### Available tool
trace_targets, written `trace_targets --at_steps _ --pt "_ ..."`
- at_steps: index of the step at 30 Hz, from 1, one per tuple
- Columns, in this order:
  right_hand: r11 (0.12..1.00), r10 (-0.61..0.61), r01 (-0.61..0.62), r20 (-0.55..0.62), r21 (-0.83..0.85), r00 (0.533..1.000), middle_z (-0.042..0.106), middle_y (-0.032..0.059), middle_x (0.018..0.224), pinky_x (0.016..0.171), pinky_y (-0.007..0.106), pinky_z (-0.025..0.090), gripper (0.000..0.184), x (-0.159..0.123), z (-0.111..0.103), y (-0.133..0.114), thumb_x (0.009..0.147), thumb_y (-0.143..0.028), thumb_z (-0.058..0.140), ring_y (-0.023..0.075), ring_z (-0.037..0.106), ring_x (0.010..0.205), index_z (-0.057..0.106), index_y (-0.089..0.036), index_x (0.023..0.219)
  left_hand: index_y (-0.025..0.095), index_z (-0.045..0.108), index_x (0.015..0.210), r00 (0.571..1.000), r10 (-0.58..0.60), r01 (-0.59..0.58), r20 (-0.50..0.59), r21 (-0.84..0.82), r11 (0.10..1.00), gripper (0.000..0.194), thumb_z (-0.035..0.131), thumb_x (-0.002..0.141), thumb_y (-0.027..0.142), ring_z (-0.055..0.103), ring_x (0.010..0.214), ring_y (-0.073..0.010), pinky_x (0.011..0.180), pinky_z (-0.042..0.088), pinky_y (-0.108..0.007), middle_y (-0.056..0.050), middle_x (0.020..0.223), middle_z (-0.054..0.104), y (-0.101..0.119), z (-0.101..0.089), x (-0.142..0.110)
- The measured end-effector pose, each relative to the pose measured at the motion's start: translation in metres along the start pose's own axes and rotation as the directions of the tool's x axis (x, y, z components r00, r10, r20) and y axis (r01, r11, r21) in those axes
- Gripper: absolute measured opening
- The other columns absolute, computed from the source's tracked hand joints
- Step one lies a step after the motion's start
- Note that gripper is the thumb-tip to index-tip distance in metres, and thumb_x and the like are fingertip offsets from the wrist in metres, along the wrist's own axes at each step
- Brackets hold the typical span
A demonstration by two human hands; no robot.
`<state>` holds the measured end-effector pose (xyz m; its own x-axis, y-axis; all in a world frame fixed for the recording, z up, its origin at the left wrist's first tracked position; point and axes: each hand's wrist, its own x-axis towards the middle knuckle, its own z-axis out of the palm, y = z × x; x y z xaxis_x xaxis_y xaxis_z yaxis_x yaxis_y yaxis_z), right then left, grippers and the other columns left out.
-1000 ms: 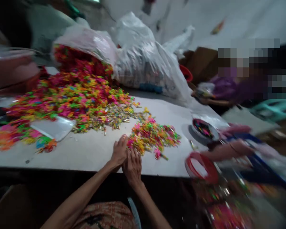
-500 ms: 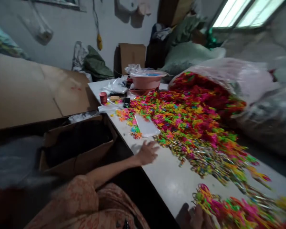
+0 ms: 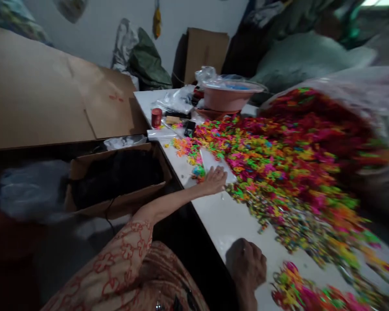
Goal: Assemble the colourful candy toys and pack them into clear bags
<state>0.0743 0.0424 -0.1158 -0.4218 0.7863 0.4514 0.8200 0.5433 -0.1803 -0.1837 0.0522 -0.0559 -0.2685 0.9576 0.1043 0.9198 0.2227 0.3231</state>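
My left hand (image 3: 215, 179) reaches over the white table (image 3: 210, 211) with its fingers stretched out. It lies on the near end of a flat white plastic packet (image 3: 209, 159), which looks like a stack of small bags. My right hand (image 3: 249, 263) rests closed at the table's near edge, back up; whatever its fingers may hold is hidden. Beyond both hands spreads a large heap of small, bright plastic pieces (image 3: 269, 160), too small to name. To the right of my right hand lies a smaller pile (image 3: 306, 289) of similar colourful pieces.
A big sack (image 3: 346, 86) spills red pieces onto the table. At the far end stand a pink basin (image 3: 228, 97), a red can (image 3: 156, 117), a black phone-like device (image 3: 189, 128) and clear bags (image 3: 176, 101). An open cardboard box (image 3: 116, 205) sits left of the table.
My left hand has moved forward onto the white packet. My right hand has drawn back left from the small pile and is now closed. The camera view has tilted down and shifted.
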Motion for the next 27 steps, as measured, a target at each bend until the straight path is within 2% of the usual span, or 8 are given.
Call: trace_targets --at_steps 3,6,9,13,16,20,24,27 --pt "0.999 -0.047 0.047 -0.054 -0.004 0.997 0.066 0.0138 0.093 0.078 0.037 0.041 0.03 -0.011 0.005 0.006 0.089 -0.025 0.041 0.0242 0.056 0.085 0.069 -0.015 0.091 0.002 0.056 0.117 0.998 0.027 -0.026 0.062 -0.016 1.0 0.035 0.049 0.084 0.013 0.047 0.122 -0.0328 0.101 0.034 -0.046 -0.025 0.125 0.055 -0.005 0.016 0.021" --pt "0.996 -0.09 0.09 -0.046 0.01 0.995 0.066 0.0143 0.094 0.079 0.037 0.042 0.03 -0.018 0.011 0.017 0.09 -0.026 0.041 0.0245 0.056 0.087 0.069 -0.014 0.093 0.006 0.06 0.11 0.995 0.055 -0.054 0.081 -0.017 0.998 0.032 0.038 0.087 0.005 0.052 0.113 -0.0289 0.095 0.038 -0.043 -0.022 0.116 0.059 -0.016 0.029 0.025" --pt "0.996 -0.078 0.08 -0.045 0.036 0.996 0.066 0.0141 0.096 0.079 0.038 0.042 0.03 -0.018 0.015 0.022 0.089 -0.026 0.042 0.0251 0.057 0.088 0.069 -0.015 0.094 0.008 0.06 0.11 0.996 0.046 -0.046 0.08 0.008 0.999 0.034 0.034 0.088 0.004 0.054 0.111 -0.027 0.092 0.04 -0.04 -0.02 0.116 0.059 -0.017 0.033 0.026" --pt "0.998 -0.032 0.035 -0.046 0.055 0.998 0.066 0.0127 0.099 0.08 0.038 0.042 0.03 -0.018 0.016 0.022 0.09 -0.027 0.041 0.0254 0.057 0.091 0.069 -0.018 0.095 0.01 0.061 0.109 0.998 0.0 -0.004 0.061 0.053 0.999 0.029 0.037 0.093 0.015 0.056 0.109 -0.0257 0.09 0.041 -0.039 -0.018 0.119 0.059 -0.018 0.022 0.034" --pt "0.998 -0.041 0.043 -0.06 0.04 0.997 0.066 0.0128 0.1 0.08 0.037 0.041 0.03 -0.02 0.015 0.021 0.09 -0.027 0.041 0.0253 0.057 0.092 0.068 -0.017 0.098 0.013 0.059 0.115 0.999 -0.033 0.029 0.041 0.095 0.995 0.031 0.041 0.095 0.027 0.052 0.117 -0.0265 0.097 0.038 -0.041 -0.017 0.129 0.055 -0.03 0.009 0.036" --pt "0.995 -0.092 0.093 -0.078 0.018 0.993 0.066 0.0143 0.102 0.079 0.036 0.04 0.031 -0.022 0.016 0.024 0.091 -0.027 0.041 0.0254 0.056 0.092 0.068 -0.015 0.1 0.015 0.055 0.121 0.997 0.016 -0.027 0.075 0.146 0.989 0.04 0.057 0.087 0.037 0.044 0.127 -0.0301 0.104 0.032 -0.044 -0.016 0.135 0.052 -0.042 0.01 0.021" --pt "0.993 -0.11 0.112 -0.079 0.023 0.991 0.065 0.0143 0.102 0.079 0.036 0.04 0.033 -0.023 0.018 0.029 0.093 -0.029 0.04 0.0248 0.055 0.091 0.067 -0.015 0.101 0.008 0.056 0.114 0.993 0.078 -0.093 0.092 0.175 0.98 0.028 0.042 0.093 0.019 0.048 0.122 -0.0276 0.1 0.035 -0.041 -0.018 0.124 0.057 -0.037 0.024 0.007" --pt "0.992 -0.124 0.125 -0.067 0.02 0.99 0.065 0.0137 0.102 0.077 0.036 0.039 0.033 -0.024 0.016 0.031 0.094 -0.031 0.039 0.0242 0.055 0.089 0.067 -0.016 0.101 0.009 0.061 0.101 0.99 0.097 -0.113 0.098 0.175 0.978 0.028 0.035 0.091 0.007 0.054 0.109 -0.0234 0.09 0.041 -0.036 -0.015 0.108 0.063 -0.03 0.028 0.007"
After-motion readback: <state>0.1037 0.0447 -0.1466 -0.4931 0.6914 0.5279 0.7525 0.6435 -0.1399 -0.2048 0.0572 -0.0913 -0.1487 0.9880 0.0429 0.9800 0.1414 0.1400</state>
